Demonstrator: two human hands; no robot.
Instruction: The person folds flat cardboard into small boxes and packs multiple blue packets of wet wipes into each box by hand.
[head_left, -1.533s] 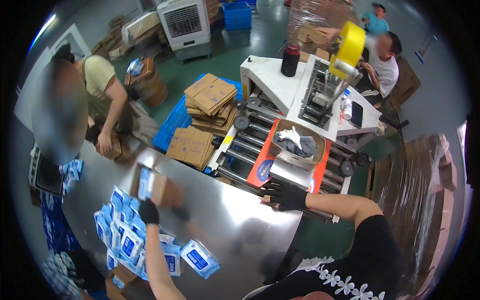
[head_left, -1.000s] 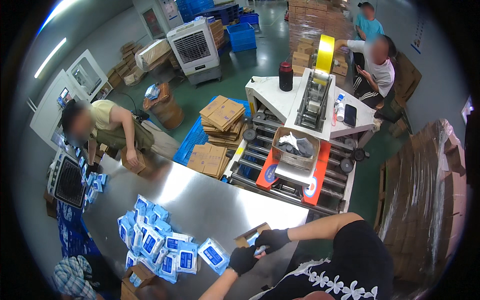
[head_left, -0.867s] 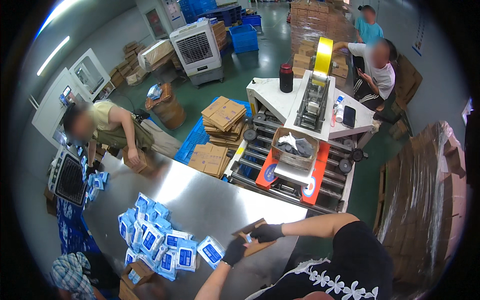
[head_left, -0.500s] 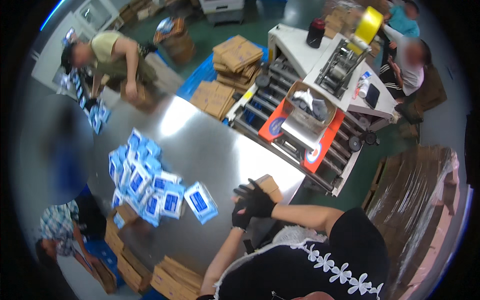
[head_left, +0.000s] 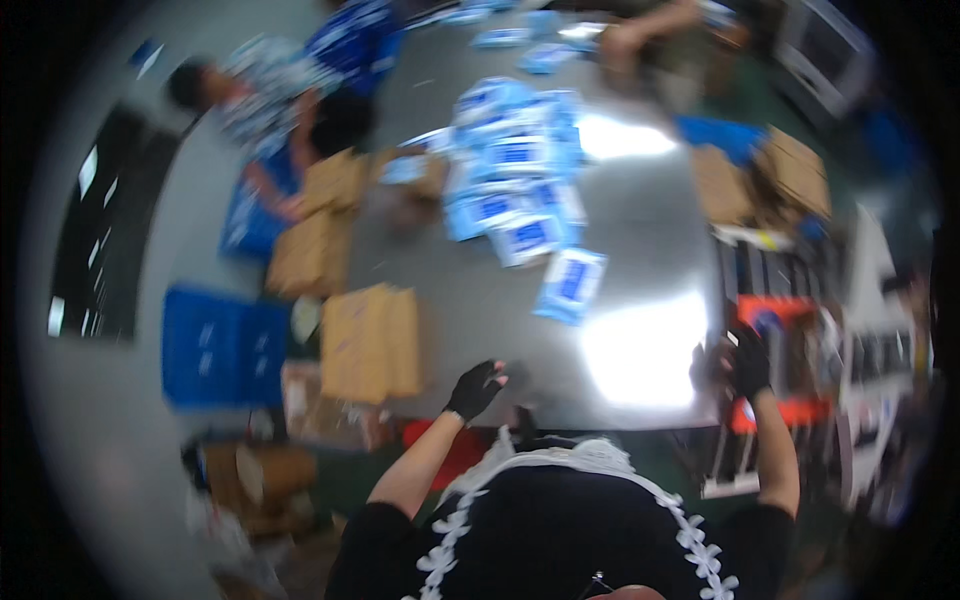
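Table [head_left: 450, 330]: shiny metal.
Packs [head_left: 520, 155]: pale blue-white, heaped mid-table, beyond the hands.
Labels [head_left: 575, 281]: dark blue; print blurred, unreadable.
Left hand [head_left: 475, 390]: half-open, empty, near brown cartons [head_left: 368, 345].
Right hand [head_left: 748, 368]: at conveyor [head_left: 735, 488]; blurred, can't tell if holding.

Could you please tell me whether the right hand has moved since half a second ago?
Yes: the right hand has moved rightward, from over the metal table to its right edge, by the roller conveyor.

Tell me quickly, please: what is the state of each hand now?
Left gloved hand: open, holding nothing visible.
Right gloved hand: near the roller conveyor, blurred; open or closed cannot be told.
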